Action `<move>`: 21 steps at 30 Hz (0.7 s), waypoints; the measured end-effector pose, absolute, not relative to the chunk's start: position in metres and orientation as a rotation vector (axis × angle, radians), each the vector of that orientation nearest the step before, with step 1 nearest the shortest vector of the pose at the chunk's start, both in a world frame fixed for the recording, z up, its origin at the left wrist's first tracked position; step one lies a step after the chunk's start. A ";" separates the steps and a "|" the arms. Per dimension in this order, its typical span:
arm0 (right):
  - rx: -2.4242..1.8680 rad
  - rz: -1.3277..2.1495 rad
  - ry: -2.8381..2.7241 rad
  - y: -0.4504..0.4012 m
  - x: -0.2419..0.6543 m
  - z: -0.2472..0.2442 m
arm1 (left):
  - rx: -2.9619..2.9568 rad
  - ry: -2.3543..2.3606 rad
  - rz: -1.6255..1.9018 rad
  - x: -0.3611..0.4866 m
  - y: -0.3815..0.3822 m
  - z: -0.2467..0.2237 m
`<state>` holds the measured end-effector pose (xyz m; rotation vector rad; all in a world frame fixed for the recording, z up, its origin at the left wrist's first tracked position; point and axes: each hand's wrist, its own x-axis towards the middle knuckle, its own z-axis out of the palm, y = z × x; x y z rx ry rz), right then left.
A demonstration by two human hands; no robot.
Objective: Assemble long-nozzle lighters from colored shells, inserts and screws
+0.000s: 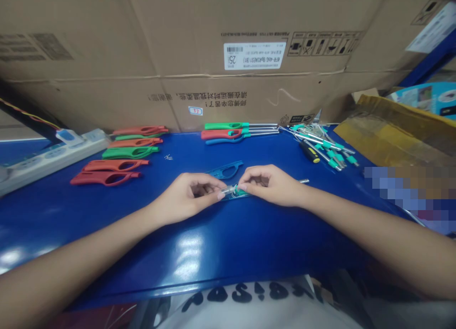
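Observation:
My left hand (192, 196) is closed in a pinch on a small silvery, partly clear cylinder (226, 190), close above the blue table. Just to its right, my right hand (272, 184) pinches the green end piece (241, 192) of a lighter tube, with thin wire showing between the hands. The tube's metal tip (304, 181) sticks out beyond the right wrist. A blue lighter handle shell (228, 170) lies right behind the fingers. Under them a dark blue edge shows, mostly hidden, and I cannot tell exactly what part it is.
Red, orange and green handle shells (110, 165) lie at left beside a power strip (53, 153). Behind are lighters with metal tubes (242, 134). At right sit a pile of lighter tubes (327, 146) and a yellow-black screwdriver (309, 151). A large cardboard box (192, 43) walls the back.

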<state>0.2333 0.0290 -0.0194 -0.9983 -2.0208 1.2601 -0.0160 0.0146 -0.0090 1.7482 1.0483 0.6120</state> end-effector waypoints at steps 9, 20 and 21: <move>-1.018 1.285 -2.002 0.029 0.234 -0.020 | 1.751 1.037 0.624 -0.015 0.013 -0.009; -1.027 1.256 -2.014 0.027 0.233 -0.018 | 1.777 1.056 0.615 -0.015 0.014 -0.009; -1.033 1.255 -2.015 0.027 0.233 -0.017 | 1.780 1.057 0.616 -0.015 0.014 -0.010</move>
